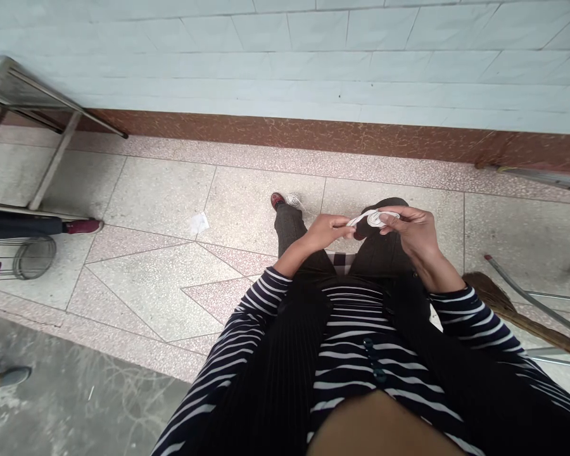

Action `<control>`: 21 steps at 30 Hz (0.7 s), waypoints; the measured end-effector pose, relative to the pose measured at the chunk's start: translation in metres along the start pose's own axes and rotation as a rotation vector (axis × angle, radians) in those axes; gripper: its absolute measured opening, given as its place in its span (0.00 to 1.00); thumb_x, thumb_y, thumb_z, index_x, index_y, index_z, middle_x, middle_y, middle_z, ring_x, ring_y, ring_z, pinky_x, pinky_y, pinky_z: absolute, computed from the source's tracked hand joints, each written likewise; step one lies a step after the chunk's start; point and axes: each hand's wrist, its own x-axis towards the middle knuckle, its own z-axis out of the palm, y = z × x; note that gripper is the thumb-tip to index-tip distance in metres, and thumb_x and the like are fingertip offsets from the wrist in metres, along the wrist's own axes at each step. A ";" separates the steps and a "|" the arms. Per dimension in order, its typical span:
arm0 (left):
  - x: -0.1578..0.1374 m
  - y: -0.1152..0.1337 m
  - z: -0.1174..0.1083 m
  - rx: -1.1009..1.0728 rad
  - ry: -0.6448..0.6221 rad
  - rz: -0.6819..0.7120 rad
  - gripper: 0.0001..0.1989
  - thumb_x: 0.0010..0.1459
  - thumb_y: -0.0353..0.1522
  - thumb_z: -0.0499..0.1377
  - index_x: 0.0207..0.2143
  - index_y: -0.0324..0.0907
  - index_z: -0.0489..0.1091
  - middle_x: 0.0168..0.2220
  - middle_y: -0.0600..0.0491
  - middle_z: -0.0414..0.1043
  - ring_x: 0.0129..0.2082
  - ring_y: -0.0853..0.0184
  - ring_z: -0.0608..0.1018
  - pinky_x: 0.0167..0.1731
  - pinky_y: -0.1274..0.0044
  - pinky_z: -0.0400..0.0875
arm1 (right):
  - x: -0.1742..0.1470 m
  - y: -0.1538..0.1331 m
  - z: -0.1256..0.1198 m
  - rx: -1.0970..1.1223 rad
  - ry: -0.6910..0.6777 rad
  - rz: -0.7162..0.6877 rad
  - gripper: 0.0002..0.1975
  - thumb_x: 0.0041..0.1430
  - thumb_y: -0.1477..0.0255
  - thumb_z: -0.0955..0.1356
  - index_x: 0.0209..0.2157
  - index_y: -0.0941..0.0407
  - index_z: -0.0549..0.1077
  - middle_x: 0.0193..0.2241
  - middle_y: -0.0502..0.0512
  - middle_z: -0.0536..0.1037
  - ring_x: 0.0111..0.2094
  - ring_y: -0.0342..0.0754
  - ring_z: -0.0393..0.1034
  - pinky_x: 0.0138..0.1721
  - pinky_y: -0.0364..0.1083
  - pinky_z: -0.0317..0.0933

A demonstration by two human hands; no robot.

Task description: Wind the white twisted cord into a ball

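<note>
A flat spiral of white cord [376,218] is held above my lap. My right hand [411,228] grips the coiled part between thumb and fingers. From the coil, a free length of the cord runs left to my left hand [330,232], whose thumb and fingers pinch it. Down on the floor beside my shoe lies a loose ball of white string [293,200], with strands trailing toward my legs. Whether those strands join the cord cannot be made out.
A white scrap of paper [199,223] lies on the tiled floor. At the left are a metal-framed table [59,155], a wire basket [35,258] and other people's feet. A broom [491,290] and metal stool legs [527,294] stand at my right. Ahead is a tiled wall [285,63].
</note>
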 end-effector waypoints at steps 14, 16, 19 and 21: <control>0.021 -0.030 0.046 0.478 -0.003 0.131 0.19 0.73 0.37 0.60 0.29 0.42 0.80 0.32 0.51 0.82 0.39 0.61 0.81 0.54 0.70 0.73 | 0.019 -0.003 0.027 0.061 0.026 -0.088 0.20 0.43 0.58 0.87 0.31 0.54 0.84 0.27 0.53 0.82 0.21 0.43 0.70 0.22 0.43 0.66; 0.013 -0.029 0.049 0.551 -0.039 0.182 0.18 0.74 0.37 0.59 0.30 0.44 0.80 0.29 0.53 0.80 0.37 0.62 0.81 0.63 0.66 0.70 | 0.032 0.012 0.020 -0.053 0.093 -0.120 0.20 0.44 0.58 0.86 0.30 0.54 0.83 0.25 0.52 0.80 0.21 0.42 0.68 0.20 0.42 0.62; 0.007 -0.018 0.031 0.639 -0.022 0.232 0.12 0.73 0.36 0.60 0.38 0.45 0.83 0.30 0.54 0.81 0.35 0.63 0.80 0.72 0.60 0.63 | 0.034 0.036 0.012 -0.132 0.058 -0.060 0.21 0.41 0.58 0.87 0.29 0.54 0.82 0.23 0.50 0.77 0.20 0.40 0.63 0.18 0.40 0.57; 0.008 -0.009 0.014 0.656 0.002 0.261 0.11 0.73 0.35 0.61 0.41 0.46 0.84 0.33 0.53 0.83 0.37 0.63 0.81 0.74 0.58 0.59 | 0.024 0.044 0.013 -0.121 -0.037 0.003 0.24 0.36 0.57 0.89 0.27 0.56 0.82 0.22 0.50 0.77 0.19 0.40 0.64 0.18 0.40 0.58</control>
